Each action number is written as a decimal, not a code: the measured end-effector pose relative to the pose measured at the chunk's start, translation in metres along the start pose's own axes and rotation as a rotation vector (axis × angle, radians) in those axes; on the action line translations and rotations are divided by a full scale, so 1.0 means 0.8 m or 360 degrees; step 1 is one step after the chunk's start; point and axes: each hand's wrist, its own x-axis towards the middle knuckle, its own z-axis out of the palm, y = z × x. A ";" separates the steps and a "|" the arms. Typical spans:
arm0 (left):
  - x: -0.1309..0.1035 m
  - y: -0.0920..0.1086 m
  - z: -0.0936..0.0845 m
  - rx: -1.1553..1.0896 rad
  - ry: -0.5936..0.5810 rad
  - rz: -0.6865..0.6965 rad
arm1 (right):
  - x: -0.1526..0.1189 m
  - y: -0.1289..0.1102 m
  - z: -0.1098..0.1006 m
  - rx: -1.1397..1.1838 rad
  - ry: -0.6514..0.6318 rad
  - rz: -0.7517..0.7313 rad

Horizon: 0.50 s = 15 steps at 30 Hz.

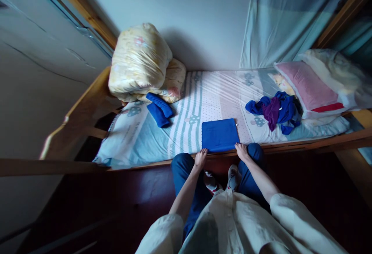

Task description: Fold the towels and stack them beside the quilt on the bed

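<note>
A flat, squarely folded blue cloth [220, 134] lies at the bed's near edge, in front of my knees. At its near left corner is my left hand [201, 158], its fingers closed on the edge. My right hand [241, 151] is closed on the near right corner in the same way. Two rolled blue cloths [159, 110] rest side by side further left, beside a folded quilt. To the right, a crumpled heap of blue clothing [287, 110] lies with a purple garment [271, 113] against it.
The bed [186, 130] has a striped, patterned sheet and a wooden frame. A bulky yellow quilt [141, 62] is piled at the left end, against the wall. Pink and pale pillows [309, 85] lie at the right end. A pale curtain [273, 25] hangs behind.
</note>
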 end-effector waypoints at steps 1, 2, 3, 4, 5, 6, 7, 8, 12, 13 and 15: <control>-0.003 0.003 -0.002 -0.0021 -0.0004 -0.0029 | -0.003 -0.001 0.000 0.0032 0.0002 0.0026; -0.005 0.005 -0.005 -0.0044 -0.0006 -0.0058 | -0.006 -0.001 0.000 0.0065 0.0007 0.0052; -0.007 0.007 -0.008 -0.0068 -0.0005 -0.0089 | -0.007 -0.001 0.000 0.0100 0.0013 0.0076; -0.008 0.008 -0.010 -0.0093 0.0000 -0.0122 | -0.007 0.000 -0.001 0.0137 0.0022 0.0098; -0.008 0.010 -0.013 -0.0120 0.0007 -0.0159 | -0.006 0.001 -0.001 0.0176 0.0031 0.0115; -0.007 0.011 -0.016 -0.0148 0.0018 -0.0199 | -0.005 0.002 -0.002 0.0218 0.0043 0.0128; -0.006 0.011 -0.018 -0.0179 0.0034 -0.0241 | -0.002 0.004 -0.003 0.0263 0.0057 0.0134; -0.004 0.012 -0.021 -0.0212 0.0055 -0.0283 | 0.001 0.005 -0.004 0.0313 0.0076 0.0133; 0.009 0.014 -0.030 -0.0375 0.0164 -0.0435 | 0.019 0.012 -0.006 0.0542 0.0184 0.0087; 0.013 0.014 -0.032 -0.0418 0.0189 -0.0472 | 0.025 0.014 -0.006 0.0598 0.0212 0.0078; 0.021 0.014 -0.035 -0.0500 0.0235 -0.0545 | 0.036 0.017 -0.005 0.0696 0.0271 0.0077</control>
